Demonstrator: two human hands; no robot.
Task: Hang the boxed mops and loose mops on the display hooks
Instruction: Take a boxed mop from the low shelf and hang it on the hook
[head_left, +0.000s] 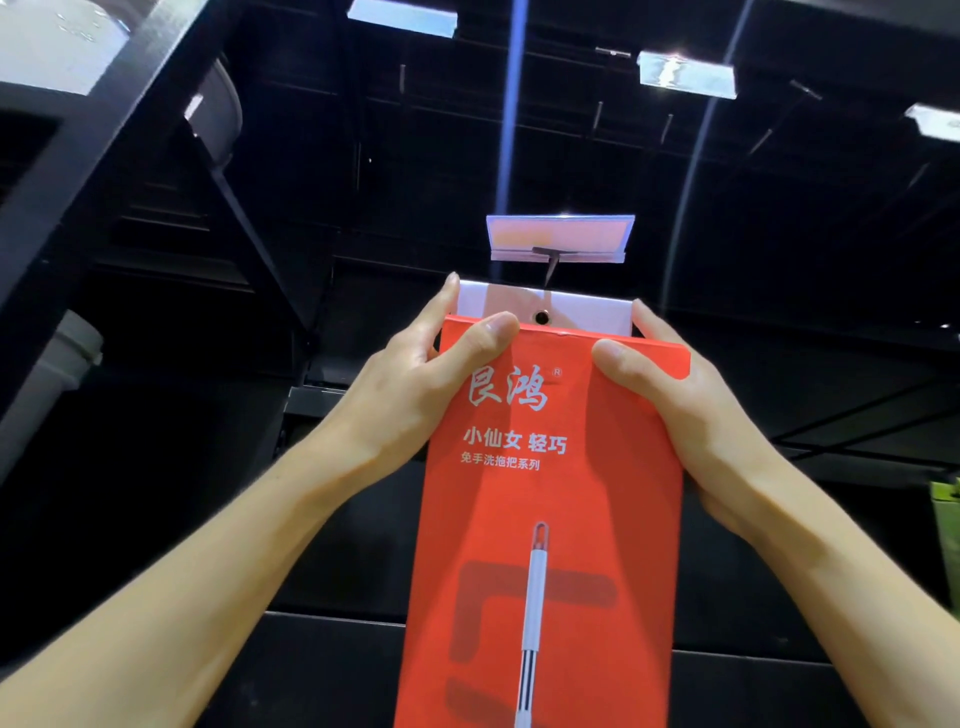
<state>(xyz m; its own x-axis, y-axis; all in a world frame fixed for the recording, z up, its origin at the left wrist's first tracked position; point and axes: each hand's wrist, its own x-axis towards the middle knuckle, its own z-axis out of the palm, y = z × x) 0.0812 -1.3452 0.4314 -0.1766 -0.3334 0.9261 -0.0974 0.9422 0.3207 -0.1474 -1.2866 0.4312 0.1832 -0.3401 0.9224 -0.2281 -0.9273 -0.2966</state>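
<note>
Dark metal rack, both hands gripping glossy red rectangular mop box

You look into a dim black rack; glare blooms on the clear plastic label holders overhead, and wide-angle distortion bends the edges.

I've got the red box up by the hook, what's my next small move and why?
Probably ease the box up and forward so the hole in its white tab meets the hook; the hook tip looks just above the hole, and both hands grip the top.
</note>
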